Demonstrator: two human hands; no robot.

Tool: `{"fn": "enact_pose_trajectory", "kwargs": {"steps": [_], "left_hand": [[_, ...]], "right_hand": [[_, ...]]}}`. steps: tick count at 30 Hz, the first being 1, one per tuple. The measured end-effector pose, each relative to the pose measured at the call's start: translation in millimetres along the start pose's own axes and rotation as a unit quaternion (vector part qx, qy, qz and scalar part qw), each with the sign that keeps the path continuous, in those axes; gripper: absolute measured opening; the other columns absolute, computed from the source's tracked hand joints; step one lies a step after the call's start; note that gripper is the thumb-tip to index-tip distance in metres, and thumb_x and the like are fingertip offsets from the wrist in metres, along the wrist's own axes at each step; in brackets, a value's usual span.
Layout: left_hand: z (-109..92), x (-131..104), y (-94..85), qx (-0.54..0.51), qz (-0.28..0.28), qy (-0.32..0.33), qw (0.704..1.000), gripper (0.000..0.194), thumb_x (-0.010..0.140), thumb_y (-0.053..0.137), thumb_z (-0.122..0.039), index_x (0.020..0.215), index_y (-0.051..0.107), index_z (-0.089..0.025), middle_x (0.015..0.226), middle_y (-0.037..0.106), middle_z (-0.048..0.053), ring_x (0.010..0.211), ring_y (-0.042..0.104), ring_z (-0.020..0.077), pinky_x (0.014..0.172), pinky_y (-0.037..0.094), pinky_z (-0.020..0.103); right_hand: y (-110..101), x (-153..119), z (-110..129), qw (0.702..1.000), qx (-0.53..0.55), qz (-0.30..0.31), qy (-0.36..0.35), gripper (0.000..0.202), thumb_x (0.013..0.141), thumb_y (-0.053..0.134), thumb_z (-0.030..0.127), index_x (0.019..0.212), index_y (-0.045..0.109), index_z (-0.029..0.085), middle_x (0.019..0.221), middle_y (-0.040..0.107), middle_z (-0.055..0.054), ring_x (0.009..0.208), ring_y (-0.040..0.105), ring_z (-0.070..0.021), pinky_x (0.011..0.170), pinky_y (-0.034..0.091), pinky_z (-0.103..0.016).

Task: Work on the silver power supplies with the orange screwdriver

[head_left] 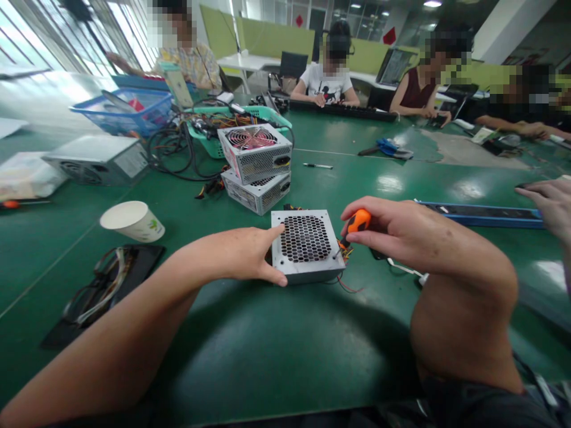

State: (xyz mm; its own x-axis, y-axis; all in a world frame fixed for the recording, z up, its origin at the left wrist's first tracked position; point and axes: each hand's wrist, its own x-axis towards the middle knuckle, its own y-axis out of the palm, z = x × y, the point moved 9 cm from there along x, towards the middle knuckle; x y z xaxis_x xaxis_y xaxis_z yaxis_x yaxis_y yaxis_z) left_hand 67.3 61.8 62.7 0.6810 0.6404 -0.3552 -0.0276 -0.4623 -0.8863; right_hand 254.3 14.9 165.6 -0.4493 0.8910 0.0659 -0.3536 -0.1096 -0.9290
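A grey computer power supply lies on the green table, its honeycomb grille facing up. My left hand grips its left side, thumb at the near edge and a finger on the top; the other fingers are hidden behind the case. In my right hand is a screwdriver with an orange and black handle. It tilts down to the left, with its tip at the near right corner of the case, by a screw hole. Coloured wires stick out along the right side of the power supply.
Two stacked power supplies stand behind, beside a green basket of cables. To the left are a paper cup, another power supply and a blue basket. A blue strip and another person's hand are at right.
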Motion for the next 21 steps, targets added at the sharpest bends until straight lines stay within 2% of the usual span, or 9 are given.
{"fn": "enact_pose_trajectory", "kwargs": {"steps": [3,6,8,10,13,15,17,19,21], "left_hand": [[18,2,-13.3,-0.025,-0.034,-0.008,0.999,0.104,0.078,0.064,-0.081,0.161,0.038,-0.024,0.127,0.073,0.012,0.106,0.073,0.0291,0.09,0.053,0.035],[32,9,-36.5,-0.032,-0.152,-0.016,0.988,0.106,0.078,0.066,-0.08,0.158,0.042,-0.015,0.147,0.06,0.018,0.125,0.065,0.0317,0.106,0.049,0.039],[31,14,-41.6,-0.038,-0.198,0.019,0.979,0.105,0.078,0.068,-0.077,0.157,0.042,-0.012,0.158,0.049,0.02,0.142,0.052,0.0322,0.12,0.039,0.041],[26,21,-35.2,-0.046,-0.189,0.061,0.979,0.106,0.077,0.072,-0.074,0.158,0.041,-0.014,0.165,0.041,0.018,0.152,0.04,0.0314,0.128,0.029,0.042],[23,28,-19.9,-0.058,-0.143,0.099,0.983,0.11,0.073,0.077,-0.072,0.16,0.037,-0.018,0.168,0.036,0.016,0.156,0.036,0.0309,0.13,0.024,0.042],[22,28,-14.0,-0.061,-0.126,0.118,0.983,0.11,0.072,0.078,-0.071,0.16,0.037,-0.018,0.169,0.035,0.017,0.156,0.035,0.0309,0.13,0.025,0.042],[22,26,-12.3,-0.056,-0.119,0.128,0.983,0.109,0.073,0.077,-0.07,0.159,0.037,-0.018,0.168,0.035,0.018,0.156,0.035,0.0307,0.129,0.026,0.041],[21,21,-11.8,-0.045,-0.109,0.122,0.986,0.108,0.075,0.075,-0.071,0.159,0.036,-0.016,0.167,0.036,0.019,0.155,0.038,0.0302,0.127,0.029,0.039],[19,16,-11.4,-0.03,-0.095,0.105,0.989,0.106,0.076,0.073,-0.073,0.157,0.037,-0.015,0.166,0.037,0.02,0.152,0.041,0.0303,0.124,0.033,0.036]], "right_hand": [[-7,6,-8,0.998,0.03,-0.048,0.026,0.028,0.095,0.066,0.04,0.118,0.065,0.024,0.095,0.075,-0.001,0.077,0.067,-0.0176,0.071,0.051,-0.031],[-19,4,-13,0.991,0.056,-0.11,0.056,0.027,0.093,0.068,0.042,0.113,0.065,0.023,0.095,0.074,-0.003,0.081,0.068,-0.021,0.073,0.053,-0.035],[-28,-3,-13,0.982,0.1,-0.15,0.064,0.027,0.093,0.07,0.042,0.112,0.063,0.024,0.095,0.073,-0.004,0.082,0.069,-0.0218,0.074,0.054,-0.036],[-38,-12,-12,0.968,0.158,-0.187,0.064,0.028,0.094,0.068,0.043,0.113,0.059,0.025,0.095,0.07,-0.004,0.084,0.07,-0.022,0.076,0.056,-0.037],[-45,-18,-12,0.958,0.186,-0.211,0.062,0.024,0.099,0.061,0.045,0.112,0.054,0.025,0.093,0.065,-0.003,0.082,0.069,-0.0207,0.074,0.056,-0.035],[-40,-11,-11,0.975,0.123,-0.169,0.068,0.021,0.099,0.059,0.043,0.106,0.054,0.024,0.089,0.063,-0.002,0.077,0.065,-0.0188,0.069,0.052,-0.033],[-21,-1,-10,0.995,0.026,-0.059,0.073,0.017,0.097,0.058,0.04,0.098,0.054,0.023,0.085,0.063,-0.001,0.071,0.06,-0.0172,0.065,0.046,-0.033],[3,1,-11,0.995,-0.033,0.058,0.074,0.015,0.097,0.053,0.037,0.091,0.053,0.023,0.08,0.063,-0.001,0.065,0.056,-0.016,0.062,0.042,-0.032],[20,-8,-14,0.987,-0.06,0.115,0.096,0.017,0.097,0.049,0.036,0.086,0.05,0.023,0.075,0.062,-0.002,0.061,0.054,-0.0159,0.059,0.039,-0.032]]}}
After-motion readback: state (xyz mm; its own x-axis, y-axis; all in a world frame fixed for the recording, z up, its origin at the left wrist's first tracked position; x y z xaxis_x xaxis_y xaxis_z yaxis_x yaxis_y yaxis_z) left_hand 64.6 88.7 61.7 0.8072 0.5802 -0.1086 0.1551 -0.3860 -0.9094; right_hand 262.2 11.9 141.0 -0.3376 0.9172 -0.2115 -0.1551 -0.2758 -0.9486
